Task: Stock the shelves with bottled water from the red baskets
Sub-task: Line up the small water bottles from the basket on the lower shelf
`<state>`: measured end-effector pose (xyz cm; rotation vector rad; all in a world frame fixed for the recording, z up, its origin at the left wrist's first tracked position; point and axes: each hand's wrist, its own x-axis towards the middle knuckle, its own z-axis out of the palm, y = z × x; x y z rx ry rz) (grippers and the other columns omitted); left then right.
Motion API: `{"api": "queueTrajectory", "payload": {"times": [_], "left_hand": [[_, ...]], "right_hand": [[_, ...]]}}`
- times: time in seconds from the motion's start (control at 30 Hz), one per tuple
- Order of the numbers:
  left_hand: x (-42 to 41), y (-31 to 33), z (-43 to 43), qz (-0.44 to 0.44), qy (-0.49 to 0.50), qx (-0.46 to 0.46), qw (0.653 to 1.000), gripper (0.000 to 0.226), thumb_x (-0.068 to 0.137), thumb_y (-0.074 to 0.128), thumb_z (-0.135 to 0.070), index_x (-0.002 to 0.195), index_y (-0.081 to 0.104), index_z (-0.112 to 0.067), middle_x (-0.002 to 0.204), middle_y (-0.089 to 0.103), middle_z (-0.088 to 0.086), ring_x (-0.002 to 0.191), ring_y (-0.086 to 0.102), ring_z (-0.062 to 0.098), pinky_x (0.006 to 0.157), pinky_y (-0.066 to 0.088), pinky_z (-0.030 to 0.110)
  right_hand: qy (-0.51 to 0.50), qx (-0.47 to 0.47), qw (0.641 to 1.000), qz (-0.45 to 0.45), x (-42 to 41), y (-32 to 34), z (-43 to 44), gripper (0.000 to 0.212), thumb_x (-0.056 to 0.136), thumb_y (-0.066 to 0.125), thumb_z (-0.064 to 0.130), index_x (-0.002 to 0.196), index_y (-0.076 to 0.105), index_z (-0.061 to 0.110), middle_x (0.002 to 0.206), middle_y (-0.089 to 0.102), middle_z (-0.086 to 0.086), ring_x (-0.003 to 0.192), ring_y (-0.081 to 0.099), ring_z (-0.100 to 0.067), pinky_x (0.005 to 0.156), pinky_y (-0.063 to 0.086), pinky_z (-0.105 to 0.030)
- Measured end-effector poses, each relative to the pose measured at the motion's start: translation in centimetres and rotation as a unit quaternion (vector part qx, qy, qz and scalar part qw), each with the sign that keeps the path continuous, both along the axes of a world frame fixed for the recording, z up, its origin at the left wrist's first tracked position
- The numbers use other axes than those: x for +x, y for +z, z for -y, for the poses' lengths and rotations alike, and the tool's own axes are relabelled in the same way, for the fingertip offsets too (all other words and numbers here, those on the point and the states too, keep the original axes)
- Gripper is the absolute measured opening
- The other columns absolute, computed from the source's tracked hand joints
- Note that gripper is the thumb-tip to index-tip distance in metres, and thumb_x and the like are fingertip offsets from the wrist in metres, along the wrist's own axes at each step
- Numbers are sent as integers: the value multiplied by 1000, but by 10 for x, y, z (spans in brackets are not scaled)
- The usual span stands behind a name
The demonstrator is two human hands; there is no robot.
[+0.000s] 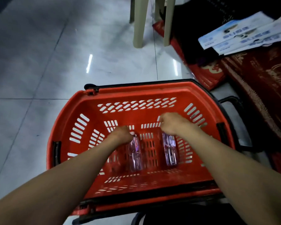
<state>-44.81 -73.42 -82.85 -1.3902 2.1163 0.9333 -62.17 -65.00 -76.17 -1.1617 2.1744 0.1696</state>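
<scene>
- While both forearms reach down into the red basket, the left grip is curled over the cap end of the left bottle and holds it. Its fingertips are hidden under the knuckles.
- The right grip curls round the top end of the right bottle and grasps it. The back of the hand covers the cap and the fingers.
- Both bottles lie flat on the basket's slotted bottom, near its middle. They are side by side but apart, and each runs from the far wall toward the near wall. They are clear with a purple tint, and the lettering on the left one is too blurred to read.
- The basket stands on the glossy tiled floor, and the forearms cover part of its near edge. A black handle shows past the right rim; I cannot tell what it belongs to.
- Beyond the far edge stand beige furniture legs, with their tops cut off by the frame.
- Off the far right corner lies a red patterned mat. Beyond it are blue-and-white printed sheets, their print unreadable.
</scene>
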Motion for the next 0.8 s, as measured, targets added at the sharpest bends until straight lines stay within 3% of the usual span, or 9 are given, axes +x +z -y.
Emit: {"api": "queueTrajectory", "payload": {"times": [0.1, 0.17, 0.23, 0.3, 0.4, 0.53, 0.6, 0.67, 0.8], "left_hand": [[7, -40, -8, 14, 87, 95, 992, 43, 96, 52, -37, 124, 59, -6, 127, 61, 16, 114, 60, 34, 95, 53, 42], [10, -58, -17, 12, 172, 153, 973, 30, 96, 55, -30, 109, 64, -4, 115, 63, 16, 102, 63, 33, 88, 56, 44], [10, -76, -25, 0, 201, 163, 966, 19, 95, 59, -24, 89, 63, -6, 92, 64, 11, 80, 62, 22, 71, 56, 29], [7, -91, -33, -21, 206, 168, 964, 12, 90, 66, -17, 94, 65, -6, 83, 64, 6, 70, 59, 17, 57, 48, 23], [1, -112, -38, -59, 201, 189, 959, 36, 82, 73, -12, 117, 64, -11, 108, 70, 9, 90, 66, 22, 75, 56, 31], [-11, -124, -45, -44, 187, 188, 963, 32, 80, 77, -14, 110, 67, -18, 101, 69, 3, 90, 66, 20, 75, 53, 27], [-18, -134, -49, -51, 211, 195, 957, 36, 79, 78, -12, 113, 67, -12, 110, 71, 9, 96, 67, 23, 85, 56, 33], [-27, -135, -50, -38, 203, 200, 958, 41, 82, 75, -13, 121, 65, -10, 118, 68, 11, 102, 66, 24, 87, 53, 27], [-33, -136, -53, -55, 208, 188, 958, 45, 82, 75, -8, 125, 63, -9, 120, 67, 11, 108, 63, 21, 88, 49, 22]], "right_hand": [[-63, 55, 995, 54, -1, -52, -16, 30, 92, 51, 15, 118, 65, 8, 120, 65, -12, 103, 62, -30, 82, 45, -25], [-111, 77, 988, 75, -3, -83, -31, 33, 91, 51, 13, 121, 60, 6, 120, 64, -16, 105, 63, -32, 74, 41, -24], [-158, 100, 979, 86, -7, -109, -44, 35, 90, 54, 13, 124, 57, 3, 119, 64, -16, 100, 63, -31, 67, 41, -22], [-201, 102, 969, 95, -14, -129, -53, 39, 90, 61, 20, 126, 60, 5, 118, 66, -14, 95, 65, -27, 65, 45, -23], [-252, 87, 958, 107, -24, -150, -58, 41, 91, 66, 31, 122, 62, 5, 121, 66, -14, 99, 65, -28, 59, 41, -23], [-289, 76, 947, 120, -25, -169, -59, 39, 92, 63, 31, 123, 61, 7, 120, 66, -14, 104, 64, -30, 72, 45, -26], [-324, 52, 935, 132, -23, -176, -59, 38, 90, 64, 29, 124, 59, 11, 117, 67, -13, 98, 65, -29, 72, 47, -28], [-351, 42, 925, 140, -21, -183, -58, 44, 87, 69, 25, 128, 56, 13, 115, 67, -11, 97, 65, -27, 70, 45, -27], [-337, 94, 907, 236, -14, -189, -52, 48, 75, 81, 16, 119, 60, 18, 108, 67, -5, 101, 65, -22, 85, 53, -35]]}}
